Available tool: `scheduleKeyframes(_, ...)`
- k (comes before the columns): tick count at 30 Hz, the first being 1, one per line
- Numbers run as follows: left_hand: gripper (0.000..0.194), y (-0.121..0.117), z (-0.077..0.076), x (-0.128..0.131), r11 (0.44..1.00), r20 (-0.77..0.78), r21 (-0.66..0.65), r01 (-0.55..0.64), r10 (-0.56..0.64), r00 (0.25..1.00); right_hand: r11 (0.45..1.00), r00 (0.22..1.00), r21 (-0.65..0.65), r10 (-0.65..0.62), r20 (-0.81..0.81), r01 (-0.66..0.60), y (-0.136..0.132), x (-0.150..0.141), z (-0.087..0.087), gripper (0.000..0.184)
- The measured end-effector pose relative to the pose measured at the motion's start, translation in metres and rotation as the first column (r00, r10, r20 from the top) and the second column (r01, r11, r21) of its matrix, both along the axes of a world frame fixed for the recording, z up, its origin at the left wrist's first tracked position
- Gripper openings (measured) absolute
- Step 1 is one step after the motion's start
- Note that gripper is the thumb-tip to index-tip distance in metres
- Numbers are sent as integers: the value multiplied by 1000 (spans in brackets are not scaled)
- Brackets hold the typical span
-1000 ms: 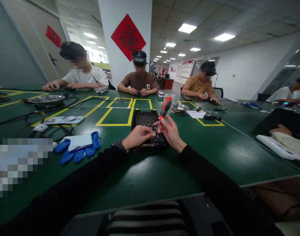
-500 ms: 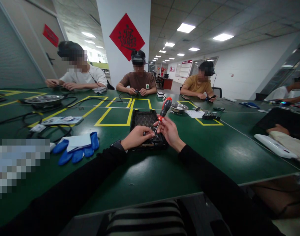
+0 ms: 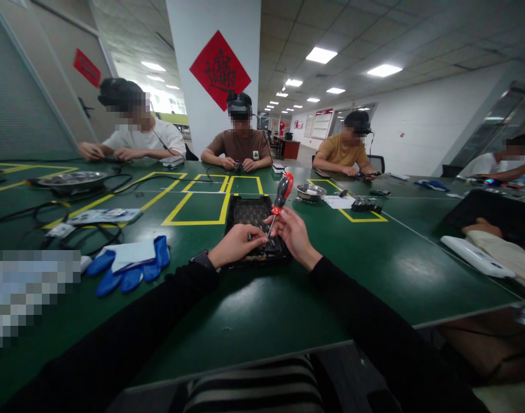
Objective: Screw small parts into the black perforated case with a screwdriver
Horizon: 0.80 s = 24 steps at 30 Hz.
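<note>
A screwdriver with a red and black handle is gripped in my right hand. It leans, handle up and to the right, with its thin metal shaft pointing down toward my left fingertips. My left hand is closed in a pinch near the tip of the shaft; whatever lies between its thumb and finger is too small to make out. Both hands are above a black open plastic case with a patterned inside, which lies on the green table. My hands hide part of the case's near half.
Blue gloves with a white cloth lie at left, near cables and a flat packet. Metal bowls stand farther back, beside a paper and small black parts. Several people sit around the table. A white device lies at right.
The camera view has shifted slightly. Both hands and the screwdriver keep nearly the same pose over the case. Across the table, the people's hands have moved a little.
</note>
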<state>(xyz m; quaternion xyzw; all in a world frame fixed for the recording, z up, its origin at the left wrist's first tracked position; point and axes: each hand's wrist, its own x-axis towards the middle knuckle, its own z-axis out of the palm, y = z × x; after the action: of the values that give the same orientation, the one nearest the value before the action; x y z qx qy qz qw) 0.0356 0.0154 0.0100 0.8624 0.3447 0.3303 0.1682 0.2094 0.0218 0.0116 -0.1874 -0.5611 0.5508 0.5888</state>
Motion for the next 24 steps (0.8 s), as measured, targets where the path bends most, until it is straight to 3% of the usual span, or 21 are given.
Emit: scheduleKeyframes(24,27,0,1,0,1000,7,11,-15,15,1000,1000,1000,13,-19,14,19,-2,-1,1,25)
